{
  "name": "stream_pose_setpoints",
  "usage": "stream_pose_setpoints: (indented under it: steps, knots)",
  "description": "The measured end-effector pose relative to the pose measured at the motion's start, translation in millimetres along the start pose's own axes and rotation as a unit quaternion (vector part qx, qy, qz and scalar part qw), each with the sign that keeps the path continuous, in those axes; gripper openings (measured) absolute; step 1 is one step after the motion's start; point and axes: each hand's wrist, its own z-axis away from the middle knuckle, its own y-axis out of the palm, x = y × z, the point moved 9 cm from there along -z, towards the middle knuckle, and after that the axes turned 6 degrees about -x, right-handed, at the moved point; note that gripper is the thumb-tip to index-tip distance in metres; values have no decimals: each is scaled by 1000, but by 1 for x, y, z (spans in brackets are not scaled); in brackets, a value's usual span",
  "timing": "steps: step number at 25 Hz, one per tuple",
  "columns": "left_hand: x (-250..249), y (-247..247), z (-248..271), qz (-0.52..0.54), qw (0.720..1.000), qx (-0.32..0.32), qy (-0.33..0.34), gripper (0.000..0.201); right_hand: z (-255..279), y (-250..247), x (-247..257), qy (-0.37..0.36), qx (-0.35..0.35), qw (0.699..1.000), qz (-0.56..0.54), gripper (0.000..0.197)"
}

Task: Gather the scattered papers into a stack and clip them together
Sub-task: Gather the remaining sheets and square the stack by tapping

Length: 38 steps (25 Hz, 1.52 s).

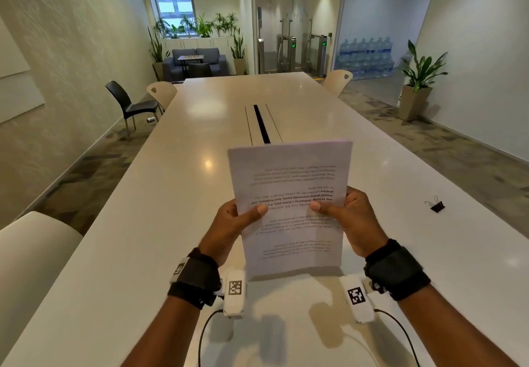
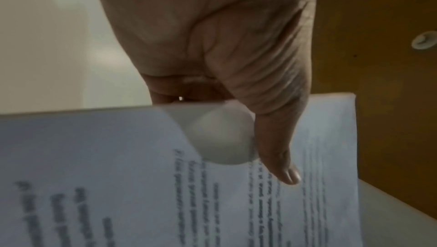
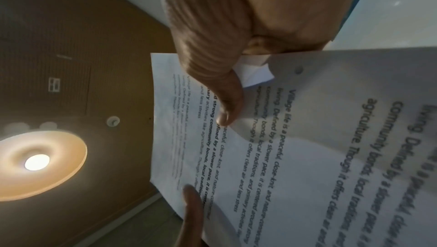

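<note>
A stack of printed white papers (image 1: 292, 195) stands upright on its lower edge on the white table (image 1: 171, 195), text upside down to me. My left hand (image 1: 234, 220) grips its left edge, thumb on the front sheet. My right hand (image 1: 346, 215) grips the right edge the same way. The left wrist view shows the thumb of my left hand (image 2: 279, 139) pressed on the papers (image 2: 118, 176). In the right wrist view my right hand (image 3: 224, 92) pinches the papers (image 3: 295, 157). A black binder clip (image 1: 436, 205) lies on the table to the right, apart from both hands.
The long table runs away from me with a black cable slot (image 1: 262, 123) along its middle. A cream chair (image 1: 34, 240) stands at the near left, and more chairs (image 1: 131, 103) stand at the far end. Cables trail from both wrist cameras.
</note>
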Motion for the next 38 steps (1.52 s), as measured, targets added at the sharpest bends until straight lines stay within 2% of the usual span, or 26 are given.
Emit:
stream_pose_setpoints:
  steps: [4, 7, 14, 19, 24, 29, 33, 38]
  knots:
    - [-23, 15, -3, 5, 997, -40, 66, 33, 1, 5, -6, -7, -9, 1000, 22, 31]
    - [-21, 17, -4, 10, 994, -73, 75, 34, -1, 2, -10, -12, -24, 1000, 9, 31]
    - [2, 20, -6, -34, 996, -70, 50, 28, -1, 5, -44, 33, 0, 999, -1, 45]
    - [3, 23, -7, -25, 996, -71, 54, 36, -10, -1, -49, 29, 3, 1000, 1, 43]
    - [11, 26, -10, -36, 995, -80, 42, 34, -5, -5, -68, 62, 9, 998, 21, 48]
    - [15, 30, -16, 22, 996, -89, 12, 40, -1, -29, -63, 69, 22, 997, 5, 38]
    - [28, 45, -25, 10, 998, -46, -29, 38, 5, -54, -70, 79, 5, 997, -4, 42]
    - [41, 53, -51, 17, 998, -41, -34, 38, 16, -73, -89, 121, -8, 993, -12, 40]
